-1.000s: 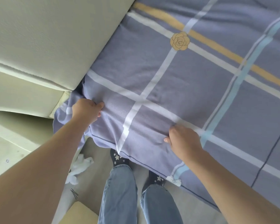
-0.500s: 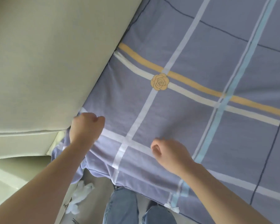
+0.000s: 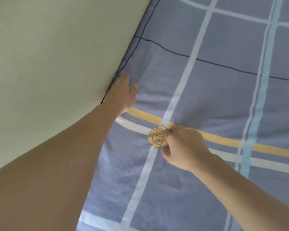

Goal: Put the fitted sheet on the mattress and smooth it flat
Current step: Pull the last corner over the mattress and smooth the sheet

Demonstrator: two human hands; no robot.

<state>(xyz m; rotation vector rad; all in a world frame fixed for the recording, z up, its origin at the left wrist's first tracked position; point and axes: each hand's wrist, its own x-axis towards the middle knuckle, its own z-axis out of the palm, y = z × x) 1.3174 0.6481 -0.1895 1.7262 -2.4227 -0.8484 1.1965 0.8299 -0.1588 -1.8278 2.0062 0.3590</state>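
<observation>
The left hand (image 3: pixel 122 94) is lying open and flat, fingers together, pressing the lavender-blue checked cotton fitted sheet (image 3: pixel 215 100) right where it meets the pale cream padded panel (image 3: pixel 53 55) beside the bed, its grip holding nothing. The right hand (image 3: pixel 183 145) is curling loosely beside the printed tan rose motif (image 3: pixel 158 136), fingertips seeming to pinch or press the cloth there, though blur is keeping me from telling whether any fabric is actually caught. A second ago both hands were bunching the sheet at the near corner over the edge of the bed; half a second ago they were lifting off as fists; now they are reaching further up the surface, so the corner tucking is apparently giving way to smoothing. The sheet is covering the whole visible mattress top, with soft wrinkles fanning between the two hands. Its long axis is running away from the person toward the upper right, following the white stripe (image 3: pixel 182 90), while the yellow band (image 3: pixel 240 144) is crossing it. The edge along the panel is probably needing the next push.
</observation>
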